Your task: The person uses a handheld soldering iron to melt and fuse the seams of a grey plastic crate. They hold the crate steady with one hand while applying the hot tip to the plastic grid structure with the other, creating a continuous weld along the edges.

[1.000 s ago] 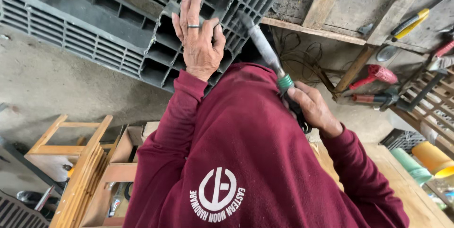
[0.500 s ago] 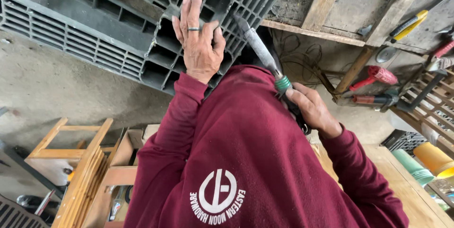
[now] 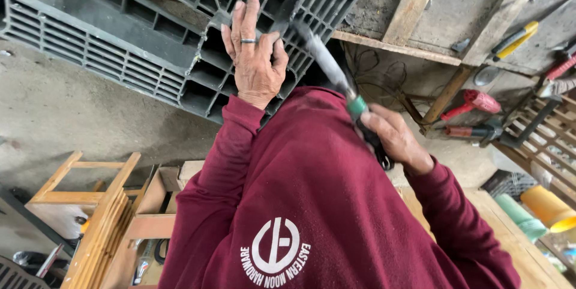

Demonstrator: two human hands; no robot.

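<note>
left hand [image 3: 255, 55] spread flat, palm on grey plastic pallet [image 3: 150, 37], ring on one finger | right hand [image 3: 396, 139] closed around green-collared tool handle [image 3: 336, 76], shaft angled up to the pallet's edge beside the left hand | pallet leaning over concrete floor [image 3: 66, 115] | wooden frames [image 3: 90, 205] lower left

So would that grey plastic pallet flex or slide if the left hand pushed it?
The pallet is probably stiff: thick ribbed grid. Likely light for its bulk, being mostly open cells. It might slide on the concrete floor.
</note>
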